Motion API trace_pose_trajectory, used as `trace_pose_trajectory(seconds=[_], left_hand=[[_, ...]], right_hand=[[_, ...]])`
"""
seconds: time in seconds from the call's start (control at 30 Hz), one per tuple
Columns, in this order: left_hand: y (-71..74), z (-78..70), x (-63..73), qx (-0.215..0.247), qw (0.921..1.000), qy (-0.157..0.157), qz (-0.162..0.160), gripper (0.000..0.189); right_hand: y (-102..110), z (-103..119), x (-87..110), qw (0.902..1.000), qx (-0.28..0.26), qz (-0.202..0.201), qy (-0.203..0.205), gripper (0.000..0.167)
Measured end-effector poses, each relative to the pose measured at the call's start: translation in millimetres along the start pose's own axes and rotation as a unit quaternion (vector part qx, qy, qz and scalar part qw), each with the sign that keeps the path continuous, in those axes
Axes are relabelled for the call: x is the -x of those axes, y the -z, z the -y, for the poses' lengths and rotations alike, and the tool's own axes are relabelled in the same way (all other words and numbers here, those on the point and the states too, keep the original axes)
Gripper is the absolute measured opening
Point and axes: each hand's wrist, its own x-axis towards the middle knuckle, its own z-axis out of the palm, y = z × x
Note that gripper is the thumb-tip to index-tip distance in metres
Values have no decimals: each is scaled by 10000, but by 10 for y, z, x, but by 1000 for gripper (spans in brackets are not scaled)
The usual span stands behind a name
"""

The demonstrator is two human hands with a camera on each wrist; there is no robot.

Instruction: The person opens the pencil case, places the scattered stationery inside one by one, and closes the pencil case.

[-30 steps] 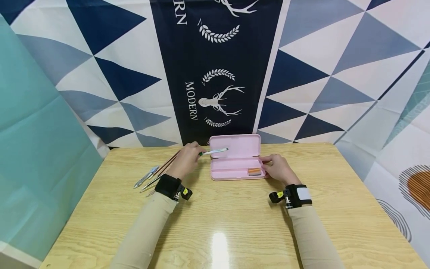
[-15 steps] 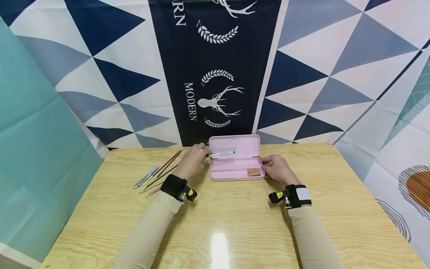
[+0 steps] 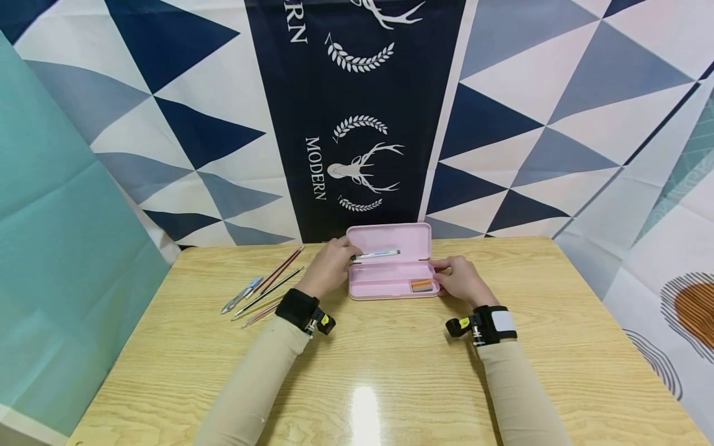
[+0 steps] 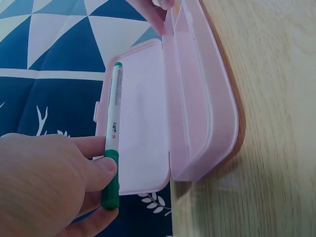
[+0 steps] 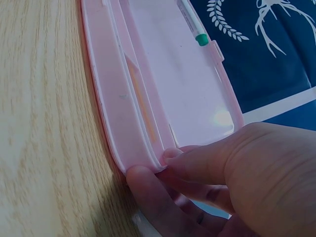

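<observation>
My left hand (image 3: pixel 328 267) pinches a white felt-tip pen (image 4: pixel 114 123) by its green cap, thumb on one side and fingers on the other. The pen lies level in front of the raised lid (image 3: pixel 415 238) of a pink pencil case (image 3: pixel 379 290), its far end pointing right. My right hand (image 3: pixel 462 280) holds the case's right end between thumb and fingers, as the right wrist view shows close up. An orange and grey eraser (image 3: pixel 421 285) sits in the small compartment at the right of the tray; the long compartments beside it show bare pink.
Left of my left hand, several pencils (image 3: pixel 270 290) lie loosely bunched on the wooden table (image 3: pixel 413 365), with a grey-blue compass (image 3: pixel 241 296) at their left. A patterned cloth (image 3: pixel 357 93) hangs right behind the case.
My left hand has moved right with the pen, which now overlaps the case's lid more in the head view. More pencils show behind it. My right hand keeps its hold.
</observation>
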Motion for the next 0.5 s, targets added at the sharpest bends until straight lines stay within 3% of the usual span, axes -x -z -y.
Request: trace_pose_trajectory(seconds=[0.07,0.13,0.17,0.3,0.5], left_hand=[[13,-41,-4,81,10000,-20,-9,32],[219,-304,7,74,9997,159,145,34],[242,-338,9,106,9996,197,176,35],[302,-450,11,59,9986,372,359,39],[281,-510,-10,136,9980,436,428,42]], right_hand=[[-2,-2,0,10000,2,9,-5,43],[-3,-6,-7,10000,-5,-5,-20,43],[-3,-8,-9,10000,2,-8,-18,43],[-3,-4,-6,10000,12,-19,-8,43],[-4,-16,-9,10000,0,6,-27,43]])
